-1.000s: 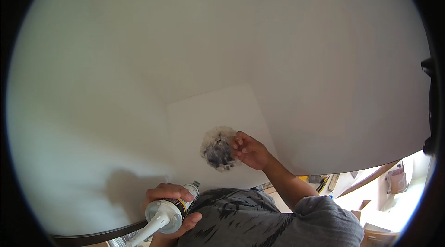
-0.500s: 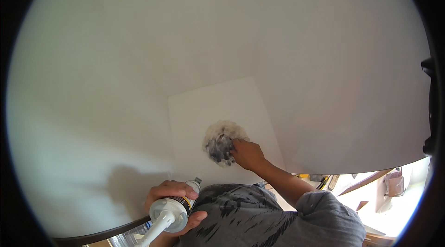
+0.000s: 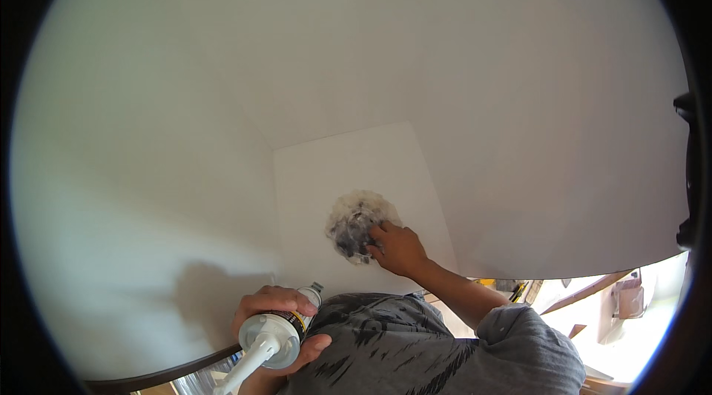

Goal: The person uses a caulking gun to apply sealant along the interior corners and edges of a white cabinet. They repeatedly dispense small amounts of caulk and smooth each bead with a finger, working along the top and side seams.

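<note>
My left hand (image 3: 274, 310) wraps around a sealant cartridge (image 3: 285, 336), its fingers on one side and thumb on the other. A long white nozzle (image 3: 251, 365) on the cartridge points down toward the lower left. At the middle of a white panel (image 3: 348, 154) sits a rough, roundish patch (image 3: 360, 209) of cream and dark grey, paste-like stuff. My right hand (image 3: 400, 249) reaches to the patch's right edge, fingertips touching it. Its index finger and thumb are apart, and no object shows between them; the other fingers are partly hidden.
Tall pale walls (image 3: 519, 135) surround the panel on the left, far and right sides. A dark edge strip (image 3: 170, 373) runs along the lower left, with clear plastic things below it. At lower right lie tools and a brown box-like object (image 3: 629, 298).
My right hand has shifted slightly right on the patch, and its thumb and index finger have spread apart. My left hand keeps the cartridge in nearly the same place.
</note>
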The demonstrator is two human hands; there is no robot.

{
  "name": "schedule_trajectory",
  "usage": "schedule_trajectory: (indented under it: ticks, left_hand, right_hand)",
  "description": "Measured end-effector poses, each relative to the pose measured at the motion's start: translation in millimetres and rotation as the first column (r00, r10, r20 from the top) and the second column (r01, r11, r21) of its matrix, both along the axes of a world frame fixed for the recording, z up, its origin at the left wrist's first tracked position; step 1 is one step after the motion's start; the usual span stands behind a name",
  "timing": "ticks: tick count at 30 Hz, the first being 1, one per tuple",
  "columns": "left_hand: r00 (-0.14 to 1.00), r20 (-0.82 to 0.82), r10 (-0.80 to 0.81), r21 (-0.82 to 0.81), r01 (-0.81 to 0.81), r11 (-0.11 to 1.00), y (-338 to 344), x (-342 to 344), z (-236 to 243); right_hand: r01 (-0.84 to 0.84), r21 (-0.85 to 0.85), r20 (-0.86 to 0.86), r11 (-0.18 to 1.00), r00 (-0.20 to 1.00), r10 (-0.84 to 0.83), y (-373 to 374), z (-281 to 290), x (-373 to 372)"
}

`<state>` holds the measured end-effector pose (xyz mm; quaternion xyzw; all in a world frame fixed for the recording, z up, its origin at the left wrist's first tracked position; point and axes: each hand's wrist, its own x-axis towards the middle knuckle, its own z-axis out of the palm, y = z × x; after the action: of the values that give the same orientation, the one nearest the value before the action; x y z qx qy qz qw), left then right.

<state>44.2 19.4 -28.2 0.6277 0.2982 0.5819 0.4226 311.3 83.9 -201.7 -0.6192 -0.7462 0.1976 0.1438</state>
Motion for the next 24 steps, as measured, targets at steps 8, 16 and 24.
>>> schedule_trajectory:
  ticks: [8,16,24]
  left_hand:
    - [1.0,-0.002,-0.002,-0.005,0.002,1.0,3,3,0]
    - [0.998,-0.037,-0.046,-0.024,0.045,0.999,6,2,2]
    - [0.999,0.023,-0.038,-0.054,0.039,0.998,4,7,-2]
  right_hand:
    - [0.0,-0.01,-0.066,1.0,0.998,-0.001,5,11,2]
    - [0.148,-0.149,-0.13,0.978,0.977,-0.168,17,1,-3]
    - [0.052,-0.196,-0.018,0.979,0.998,-0.057,24,3,13]
